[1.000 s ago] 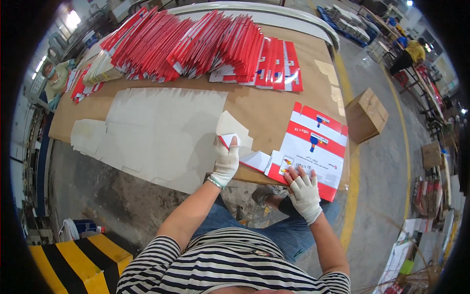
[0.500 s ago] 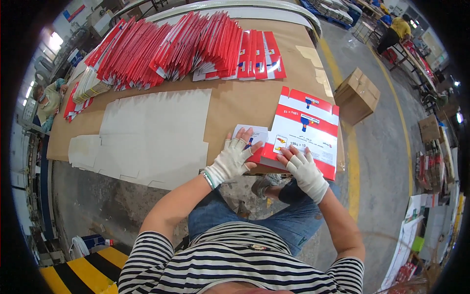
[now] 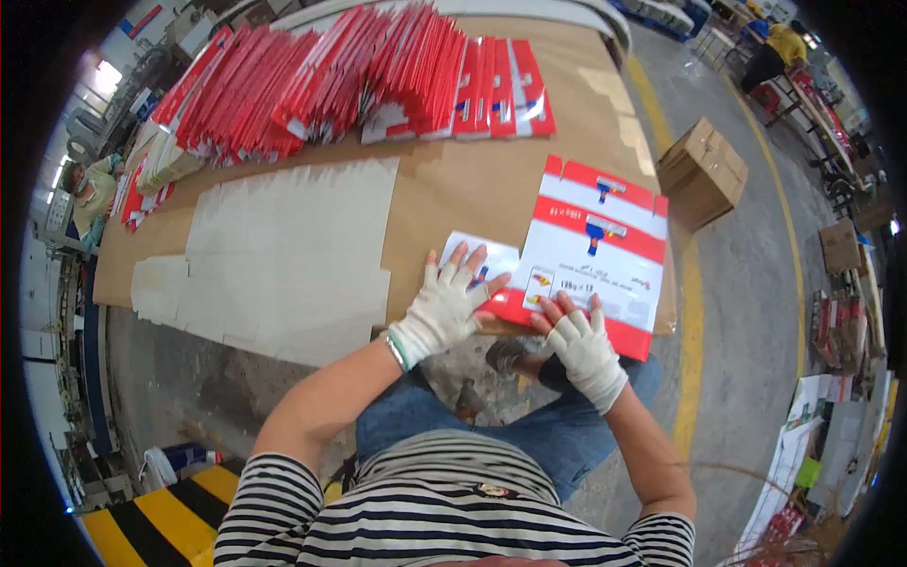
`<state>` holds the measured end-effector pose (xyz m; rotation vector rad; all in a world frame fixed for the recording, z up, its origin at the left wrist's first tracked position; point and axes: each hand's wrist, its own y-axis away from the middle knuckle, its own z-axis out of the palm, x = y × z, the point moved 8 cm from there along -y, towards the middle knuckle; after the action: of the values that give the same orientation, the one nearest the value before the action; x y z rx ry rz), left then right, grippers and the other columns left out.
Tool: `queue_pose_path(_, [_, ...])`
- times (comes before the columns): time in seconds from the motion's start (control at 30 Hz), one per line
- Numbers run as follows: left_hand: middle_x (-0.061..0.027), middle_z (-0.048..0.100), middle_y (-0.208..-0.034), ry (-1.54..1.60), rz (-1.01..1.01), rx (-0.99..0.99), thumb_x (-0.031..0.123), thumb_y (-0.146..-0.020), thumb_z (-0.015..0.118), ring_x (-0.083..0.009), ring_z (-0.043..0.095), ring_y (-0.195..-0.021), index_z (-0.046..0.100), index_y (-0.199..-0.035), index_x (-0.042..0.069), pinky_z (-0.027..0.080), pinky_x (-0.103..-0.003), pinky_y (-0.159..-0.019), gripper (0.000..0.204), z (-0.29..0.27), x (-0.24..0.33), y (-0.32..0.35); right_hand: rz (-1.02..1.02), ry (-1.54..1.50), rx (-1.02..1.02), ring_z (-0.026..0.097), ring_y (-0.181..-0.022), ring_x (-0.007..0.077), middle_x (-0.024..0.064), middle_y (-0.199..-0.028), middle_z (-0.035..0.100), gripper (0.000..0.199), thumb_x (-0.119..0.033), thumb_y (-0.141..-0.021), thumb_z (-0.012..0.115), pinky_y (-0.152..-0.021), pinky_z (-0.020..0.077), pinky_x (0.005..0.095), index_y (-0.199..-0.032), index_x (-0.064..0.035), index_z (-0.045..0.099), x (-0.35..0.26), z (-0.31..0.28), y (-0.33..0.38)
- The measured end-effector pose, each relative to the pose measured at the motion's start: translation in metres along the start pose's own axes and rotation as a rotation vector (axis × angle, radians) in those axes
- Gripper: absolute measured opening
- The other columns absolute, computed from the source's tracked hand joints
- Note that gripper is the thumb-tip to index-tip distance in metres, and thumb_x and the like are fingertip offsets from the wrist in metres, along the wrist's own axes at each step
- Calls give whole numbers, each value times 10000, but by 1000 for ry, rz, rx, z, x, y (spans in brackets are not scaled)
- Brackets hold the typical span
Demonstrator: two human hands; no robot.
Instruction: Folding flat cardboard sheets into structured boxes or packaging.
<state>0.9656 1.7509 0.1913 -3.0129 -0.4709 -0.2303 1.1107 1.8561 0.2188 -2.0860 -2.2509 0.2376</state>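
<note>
A red and white printed cardboard carton (image 3: 605, 269) lies folded flat near the table's front edge, with a white and red flap (image 3: 496, 250) sticking out on its left side. My left hand (image 3: 442, 307), in a white fingerless glove, rests on that flap with its fingers spread. On the carton's front part lies my right hand (image 3: 584, 352), gloved the same way, fingers stretched out and apart. Neither hand grips anything. Farther back stands a long row of red and white flat cartons (image 3: 321, 85), leaning on one another.
A brown-covered table (image 3: 453, 180) carries grey-white cardboard sheets (image 3: 293, 246) on its left. Past its right edge, a brown box (image 3: 704, 175) is on the floor. Another person (image 3: 94, 194) is at the far left; one in yellow (image 3: 784, 47) is at the far right.
The view has shifted slightly. Both hands stay on the carton and its flap, with only small movements of the fingers. The stacked cartons have not visibly changed.
</note>
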Motion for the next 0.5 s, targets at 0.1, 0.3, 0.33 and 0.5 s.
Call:
queue_pose_path(0.1, [-191, 198, -1564, -9, 27, 24, 452, -856, 605, -410, 172, -1438, 354, -1475, 308, 126, -666, -1090, 683, -9, 6, -1, -13, -15, -36, 417, -1338, 291, 84, -1428, 466, 549, -191, -835, 553, -1080, 229, 663, -1373, -128, 468, -3, -5, 1])
queue_pose_path(0.3, [-183, 196, -1568, -16, 13, -13, 474, -852, 601, -397, 155, -1446, 353, -1475, 299, 108, -664, -1094, 693, -3, 2, -3, -37, -28, -39, 429, -1326, 293, 91, -1435, 462, 572, -171, -821, 548, -1079, 239, 654, -1382, -103, 460, -3, -5, 0])
queue_pose_path(0.33, [-183, 196, -1568, -14, 9, -18, 474, -852, 601, -397, 155, -1446, 353, -1475, 299, 108, -664, -1094, 693, -4, 3, -2, -44, -15, -43, 437, -1320, 293, 96, -1429, 466, 566, -178, -825, 548, -1078, 237, 655, -1379, -102, 463, -4, -6, -1])
queue_pose_path(0.5, [-190, 212, -1561, 7, -43, 4, 485, -852, 596, -385, 152, -1451, 365, -1473, 288, 95, -668, -1094, 692, -5, 1, 0, -13, -64, -16, 447, -1318, 290, 104, -1409, 482, 567, -199, -814, 568, -1082, 227, 654, -1366, -102, 477, -3, -4, 0])
